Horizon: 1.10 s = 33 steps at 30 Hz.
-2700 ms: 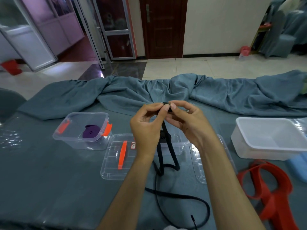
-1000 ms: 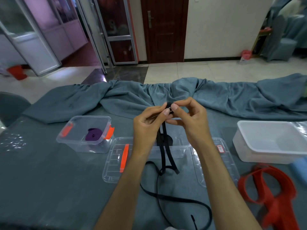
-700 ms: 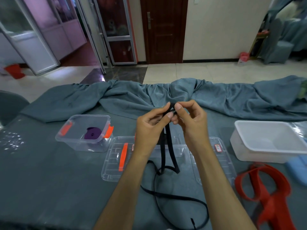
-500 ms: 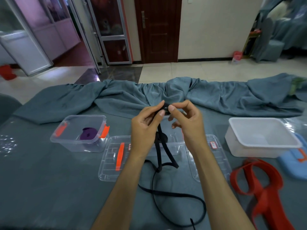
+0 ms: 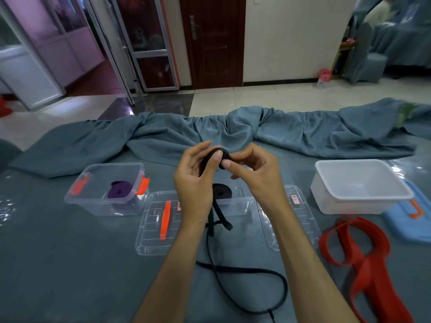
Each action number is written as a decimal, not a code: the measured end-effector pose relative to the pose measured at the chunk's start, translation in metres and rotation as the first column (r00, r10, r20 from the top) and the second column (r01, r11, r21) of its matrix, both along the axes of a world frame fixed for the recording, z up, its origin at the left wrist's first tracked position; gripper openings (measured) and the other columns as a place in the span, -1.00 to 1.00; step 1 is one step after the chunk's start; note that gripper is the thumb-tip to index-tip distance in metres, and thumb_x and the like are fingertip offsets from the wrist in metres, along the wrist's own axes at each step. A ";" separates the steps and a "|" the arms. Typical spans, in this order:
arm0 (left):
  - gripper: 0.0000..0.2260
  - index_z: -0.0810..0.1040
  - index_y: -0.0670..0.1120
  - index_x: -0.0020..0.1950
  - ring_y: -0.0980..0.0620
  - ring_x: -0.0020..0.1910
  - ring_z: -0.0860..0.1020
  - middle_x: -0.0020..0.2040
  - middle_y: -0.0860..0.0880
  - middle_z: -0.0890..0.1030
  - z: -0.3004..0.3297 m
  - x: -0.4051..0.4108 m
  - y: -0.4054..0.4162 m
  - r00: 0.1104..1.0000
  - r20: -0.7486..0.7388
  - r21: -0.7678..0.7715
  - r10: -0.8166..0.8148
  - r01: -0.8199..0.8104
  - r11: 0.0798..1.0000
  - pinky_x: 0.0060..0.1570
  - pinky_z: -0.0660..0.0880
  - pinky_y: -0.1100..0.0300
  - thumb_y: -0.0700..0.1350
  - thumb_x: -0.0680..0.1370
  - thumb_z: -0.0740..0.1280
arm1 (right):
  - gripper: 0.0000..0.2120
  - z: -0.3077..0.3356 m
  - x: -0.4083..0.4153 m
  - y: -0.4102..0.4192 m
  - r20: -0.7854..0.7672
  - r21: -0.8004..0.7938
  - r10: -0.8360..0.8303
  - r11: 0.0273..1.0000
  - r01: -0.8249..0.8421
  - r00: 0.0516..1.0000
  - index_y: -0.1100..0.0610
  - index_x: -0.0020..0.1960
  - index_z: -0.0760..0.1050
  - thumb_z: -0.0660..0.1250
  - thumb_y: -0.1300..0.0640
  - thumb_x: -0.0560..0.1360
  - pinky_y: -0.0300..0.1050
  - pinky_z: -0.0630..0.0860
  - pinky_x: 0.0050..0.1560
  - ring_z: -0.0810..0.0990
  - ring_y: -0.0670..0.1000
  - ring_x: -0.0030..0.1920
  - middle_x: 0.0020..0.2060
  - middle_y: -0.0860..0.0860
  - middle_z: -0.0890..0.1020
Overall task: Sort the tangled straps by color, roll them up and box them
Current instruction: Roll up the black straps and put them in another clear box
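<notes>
My left hand (image 5: 194, 183) and my right hand (image 5: 254, 176) pinch a small black roll (image 5: 222, 153) of strap between their fingertips, held above the table. The loose black strap (image 5: 245, 271) hangs down from the roll and loops across the grey cloth near me. Behind my hands, a clear box (image 5: 240, 205) holds another rolled black strap (image 5: 221, 191). A rolled purple strap (image 5: 120, 189) lies in the clear box (image 5: 93, 201) with orange clips at the left. A loose red strap (image 5: 363, 257) sprawls at the right.
Two clear lids lie flat, one with an orange handle (image 5: 158, 222) and one (image 5: 300, 217) under my right forearm. A white tub (image 5: 359, 185) stands at the right with a blue lid (image 5: 410, 220) beside it. Bunched grey cloth (image 5: 233, 134) runs along the far edge.
The black roll between my fingertips has grown larger as the strap was wound. The hanging part has shortened a little. The view shifted slightly.
</notes>
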<state>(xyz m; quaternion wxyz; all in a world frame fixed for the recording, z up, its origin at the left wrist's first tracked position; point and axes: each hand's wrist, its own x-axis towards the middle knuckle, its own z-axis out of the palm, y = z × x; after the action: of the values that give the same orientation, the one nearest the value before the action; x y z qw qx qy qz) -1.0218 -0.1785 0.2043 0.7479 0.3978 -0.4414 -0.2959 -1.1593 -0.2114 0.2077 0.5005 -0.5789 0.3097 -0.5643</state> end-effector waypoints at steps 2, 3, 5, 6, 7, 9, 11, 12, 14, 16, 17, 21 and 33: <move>-0.87 0.70 0.00 0.14 -0.05 0.16 0.72 0.09 -0.06 0.76 -0.004 -0.001 0.000 1.000 0.011 0.001 0.026 -0.026 1.000 0.16 0.63 0.17 -0.11 0.59 0.51 | -0.79 -0.001 0.002 0.002 0.017 -0.003 -0.007 1.000 0.007 1.000 0.32 -0.05 0.59 0.59 0.25 0.48 -0.12 0.69 -0.16 0.76 0.06 -0.03 -0.10 0.10 0.75; -0.89 0.72 0.02 0.12 -0.05 0.17 0.71 0.09 -0.05 0.76 -0.006 -0.001 0.000 0.999 0.038 0.001 0.035 -0.035 0.999 0.19 0.63 0.12 -0.09 0.60 0.50 | -0.80 -0.001 0.003 0.003 0.041 -0.001 -0.010 1.000 0.010 0.999 0.31 -0.04 0.60 0.59 0.26 0.48 -0.08 0.70 -0.12 0.76 0.08 -0.04 -0.11 0.09 0.75; -0.87 0.73 0.06 0.14 -0.08 0.20 0.69 0.13 -0.04 0.74 -0.008 0.000 0.000 0.994 0.108 -0.003 0.024 -0.024 1.000 0.26 0.61 0.00 -0.07 0.60 0.49 | -0.81 -0.001 0.004 0.003 0.086 0.000 -0.028 1.000 0.028 0.996 0.23 0.03 0.62 0.59 0.25 0.49 0.04 0.72 -0.03 0.76 0.12 -0.05 -0.10 0.08 0.75; -0.83 0.73 0.08 0.19 -0.09 0.23 0.68 0.15 -0.02 0.72 -0.008 0.002 0.000 0.988 0.154 -0.007 0.011 -0.010 1.000 0.28 0.60 0.00 -0.07 0.61 0.48 | -0.79 -0.001 0.003 0.002 0.097 -0.005 -0.032 0.999 0.033 0.995 0.17 0.08 0.63 0.59 0.24 0.49 0.09 0.73 0.01 0.76 0.15 -0.04 -0.07 0.09 0.75; -0.80 0.72 0.07 0.23 -0.09 0.24 0.67 0.17 0.00 0.71 -0.008 0.004 -0.001 0.980 0.200 -0.011 0.000 0.003 1.000 0.28 0.59 0.04 -0.07 0.61 0.47 | -0.78 -0.001 0.002 0.001 0.098 -0.009 -0.024 1.000 0.025 0.995 0.13 0.10 0.64 0.58 0.24 0.50 0.11 0.73 0.03 0.76 0.16 -0.02 -0.04 0.11 0.75; -0.77 0.70 0.02 0.28 -0.07 0.23 0.67 0.16 0.05 0.69 -0.006 0.010 -0.002 0.962 0.272 -0.022 -0.007 0.014 1.000 0.26 0.59 0.12 -0.08 0.63 0.46 | -0.83 -0.001 -0.001 0.000 0.095 0.006 0.021 1.000 -0.022 0.995 0.11 0.07 0.65 0.57 0.22 0.52 0.08 0.73 -0.01 0.77 0.16 0.02 -0.01 0.12 0.76; -0.78 0.70 0.02 0.27 -0.05 0.21 0.68 0.14 0.07 0.71 -0.004 0.015 -0.003 0.948 0.318 -0.036 -0.002 0.014 0.999 0.23 0.60 0.17 -0.11 0.63 0.46 | -0.87 -0.001 -0.002 0.000 0.109 0.043 0.056 0.997 -0.061 0.992 0.13 0.00 0.62 0.57 0.20 0.53 0.03 0.73 -0.09 0.78 0.18 0.03 0.03 0.12 0.76; -0.79 0.70 0.05 0.25 -0.05 0.20 0.68 0.13 0.08 0.71 -0.003 0.015 -0.003 0.948 0.320 -0.034 -0.004 0.016 0.999 0.20 0.60 0.18 -0.11 0.62 0.48 | -0.86 0.000 -0.002 -0.001 0.108 0.049 0.050 0.997 -0.056 0.993 0.13 -0.03 0.61 0.57 0.17 0.53 0.00 0.72 -0.15 0.78 0.19 0.00 0.03 0.11 0.76; -0.80 0.68 0.11 0.17 -0.06 0.16 0.70 0.09 0.05 0.72 -0.002 0.012 -0.002 0.962 0.272 -0.019 -0.008 0.013 1.000 0.15 0.62 0.19 -0.12 0.59 0.52 | -0.87 0.003 -0.004 -0.004 0.090 0.023 0.007 1.000 -0.009 0.996 0.09 -0.04 0.62 0.57 0.14 0.53 -0.04 0.71 -0.23 0.79 0.18 -0.06 -0.02 0.09 0.76; -0.84 0.67 0.04 0.11 -0.07 0.12 0.72 0.05 -0.01 0.73 -0.003 0.008 -0.003 0.977 0.209 -0.020 -0.028 0.033 0.999 0.12 0.63 0.19 -0.15 0.58 0.53 | -0.87 0.006 -0.004 -0.006 0.089 -0.023 -0.024 0.999 0.026 0.996 0.04 0.04 0.64 0.55 0.14 0.54 -0.02 0.72 -0.22 0.79 0.16 -0.08 -0.04 0.03 0.75; -0.85 0.68 0.00 0.12 -0.08 0.14 0.72 0.07 -0.05 0.72 -0.003 0.007 -0.003 0.980 0.193 -0.020 -0.052 0.057 0.998 0.14 0.63 0.18 -0.18 0.58 0.53 | -0.86 0.007 -0.004 -0.006 0.101 -0.037 -0.028 0.999 0.032 0.994 0.04 0.08 0.65 0.54 0.14 0.55 0.00 0.72 -0.20 0.78 0.15 -0.06 -0.04 0.02 0.73; -0.76 0.70 -0.05 0.23 -0.08 0.19 0.70 0.14 -0.16 0.70 0.003 0.012 -0.009 0.971 0.206 -0.008 -0.117 0.121 0.993 0.20 0.62 0.17 -0.26 0.58 0.50 | -0.94 0.007 -0.002 -0.008 0.157 -0.007 0.020 1.000 -0.020 0.987 0.06 0.05 0.62 0.48 0.13 0.61 0.06 0.73 -0.12 0.78 0.19 0.04 0.04 0.08 0.74; -0.82 0.71 -0.04 0.12 -0.02 0.12 0.73 0.06 -0.06 0.76 0.008 0.018 -0.019 0.982 0.162 -0.026 -0.095 0.100 0.995 0.15 0.61 0.23 -0.26 0.58 0.51 | -0.77 0.009 -0.004 -0.026 0.033 -0.155 -0.056 0.986 0.061 0.998 0.03 0.17 0.67 0.55 0.19 0.53 0.13 0.72 0.07 0.77 0.12 0.07 0.00 0.07 0.77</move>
<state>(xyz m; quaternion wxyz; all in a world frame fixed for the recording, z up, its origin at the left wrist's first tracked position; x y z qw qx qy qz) -1.0038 -0.1979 0.2123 0.7012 0.3855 -0.5241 -0.2915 -1.1636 -0.2370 0.2163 0.4412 -0.5989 0.2743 -0.6094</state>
